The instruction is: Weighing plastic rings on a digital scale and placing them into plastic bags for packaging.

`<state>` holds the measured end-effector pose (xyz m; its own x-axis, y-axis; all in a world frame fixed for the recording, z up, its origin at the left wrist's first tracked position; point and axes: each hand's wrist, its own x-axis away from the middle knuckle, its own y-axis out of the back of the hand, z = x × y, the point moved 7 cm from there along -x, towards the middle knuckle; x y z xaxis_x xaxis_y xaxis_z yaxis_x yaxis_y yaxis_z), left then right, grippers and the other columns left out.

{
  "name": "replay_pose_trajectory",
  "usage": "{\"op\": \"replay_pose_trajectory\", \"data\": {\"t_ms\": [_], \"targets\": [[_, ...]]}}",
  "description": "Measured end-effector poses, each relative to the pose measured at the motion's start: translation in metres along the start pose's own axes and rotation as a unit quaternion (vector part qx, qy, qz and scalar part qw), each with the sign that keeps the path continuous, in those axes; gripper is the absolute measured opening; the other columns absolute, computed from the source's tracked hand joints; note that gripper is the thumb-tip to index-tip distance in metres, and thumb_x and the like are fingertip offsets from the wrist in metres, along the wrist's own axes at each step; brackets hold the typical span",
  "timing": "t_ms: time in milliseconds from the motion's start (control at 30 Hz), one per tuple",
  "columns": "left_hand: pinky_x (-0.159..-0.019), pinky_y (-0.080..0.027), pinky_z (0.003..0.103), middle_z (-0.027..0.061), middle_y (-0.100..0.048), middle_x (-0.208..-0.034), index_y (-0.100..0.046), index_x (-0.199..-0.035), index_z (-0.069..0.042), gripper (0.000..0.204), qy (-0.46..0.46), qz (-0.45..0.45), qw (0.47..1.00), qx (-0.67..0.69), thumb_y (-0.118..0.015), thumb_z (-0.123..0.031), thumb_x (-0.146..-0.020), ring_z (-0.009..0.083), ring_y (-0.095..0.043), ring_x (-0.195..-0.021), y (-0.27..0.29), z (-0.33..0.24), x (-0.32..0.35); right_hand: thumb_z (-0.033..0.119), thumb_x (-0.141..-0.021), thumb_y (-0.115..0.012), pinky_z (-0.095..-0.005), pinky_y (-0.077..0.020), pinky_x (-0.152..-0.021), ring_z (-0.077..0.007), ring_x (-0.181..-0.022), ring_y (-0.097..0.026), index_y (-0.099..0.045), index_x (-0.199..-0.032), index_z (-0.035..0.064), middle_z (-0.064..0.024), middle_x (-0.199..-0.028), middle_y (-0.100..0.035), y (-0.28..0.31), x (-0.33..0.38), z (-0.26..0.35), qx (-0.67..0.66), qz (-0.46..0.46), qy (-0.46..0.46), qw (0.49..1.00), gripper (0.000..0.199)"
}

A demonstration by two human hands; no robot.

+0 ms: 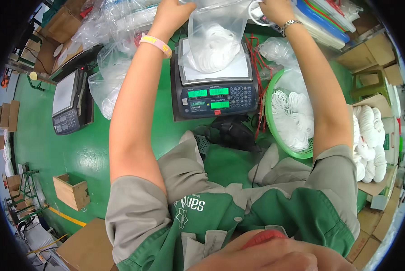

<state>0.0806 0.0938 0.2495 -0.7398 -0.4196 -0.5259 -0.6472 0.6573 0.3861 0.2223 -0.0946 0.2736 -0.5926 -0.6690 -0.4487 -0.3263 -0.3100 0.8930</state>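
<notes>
Left hand point(175, 16): yours, fingers closed at the corner of the clear bag point(197, 29). Right hand point(277, 11): yours, by the bag's other side, near a white ring point(256, 16); fingertips cropped, grip cannot be told. Bag: bottom on the scale point(184, 95), top raised between your hands, white loops point(218, 49) inside. Step, as judged: weighing or handling the filled bag. Next move probably calls for you to keep the mouth gathered and the loops contained.
</notes>
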Motion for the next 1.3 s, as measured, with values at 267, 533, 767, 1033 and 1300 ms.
{"op": "replay_pose_trajectory", "data": {"t_ms": [267, 533, 767, 1033, 1300], "targets": [[-0.099, -0.029, 0.031, 0.0235, -0.031, -0.136, -0.021, -0.138, -0.002, 0.078, -0.018, 0.006, 0.998, 0.058, -0.063, -0.025, -0.076, 0.0292, -0.032, -0.126, 0.006, -0.032, 0.014, -0.004, -0.067, -0.041, -0.0390, -0.0329, -0.097, -0.0371, -0.115, -0.040, -0.053, -0.110, 0.0070, -0.0203, -0.125, -0.042, 0.029, 0.027, -0.021, -0.187, -0.172, 0.060, 0.965, 0.046], [-0.102, -0.024, 0.032, 0.0200, -0.029, -0.138, -0.023, -0.137, -0.002, 0.078, -0.035, -0.018, 0.999, 0.018, -0.063, -0.034, -0.078, 0.0286, -0.027, -0.128, 0.016, -0.019, 0.000, 0.008, -0.081, -0.042, -0.0295, -0.0477, -0.072, -0.0203, -0.083, -0.062, -0.059, -0.102, 0.0052, -0.0070, -0.092, -0.064, 0.016, 0.104, -0.084, -0.409, -0.110, -0.046, 0.905, 0.027], [-0.100, -0.028, 0.031, 0.0209, -0.040, -0.131, -0.040, -0.128, 0.000, 0.064, -0.055, -0.006, 0.993, -0.109, -0.058, -0.038, -0.080, 0.0304, -0.033, -0.125, 0.013, -0.017, -0.002, 0.008, -0.081, -0.041, -0.0243, -0.0482, -0.054, -0.0136, -0.069, -0.063, -0.059, -0.099, 0.0082, -0.0034, -0.089, -0.061, -0.096, 0.227, -0.160, -0.388, 0.182, -0.324, 0.844, 0.025], [-0.064, -0.045, 0.034, 0.0172, -0.064, -0.076, -0.065, -0.088, 0.003, 0.037, 0.058, 0.060, 0.982, -0.172, -0.053, -0.031, -0.079, 0.0254, -0.060, -0.067, 0.008, -0.003, 0.006, 0.016, -0.066, -0.068, -0.0367, -0.0434, -0.086, -0.0284, -0.102, -0.054, -0.051, -0.118, 0.0084, -0.0159, -0.115, -0.054, -0.165, 0.359, -0.175, -0.039, 0.582, -0.214, 0.784, 0.054], [-0.045, -0.033, 0.019, -0.0008, -0.050, -0.062, -0.053, -0.119, -0.005, 0.046, 0.057, 0.246, 0.957, -0.142, -0.046, -0.006, -0.074, 0.0056, -0.040, -0.048, -0.032, -0.036, 0.028, 0.037, -0.077, -0.055, -0.0379, -0.0428, -0.083, -0.0339, -0.094, -0.056, -0.064, -0.096, 0.0048, -0.0192, -0.098, -0.061, -0.224, 0.303, -0.246, -0.065, 0.322, -0.241, 0.913, 0.039]]}}
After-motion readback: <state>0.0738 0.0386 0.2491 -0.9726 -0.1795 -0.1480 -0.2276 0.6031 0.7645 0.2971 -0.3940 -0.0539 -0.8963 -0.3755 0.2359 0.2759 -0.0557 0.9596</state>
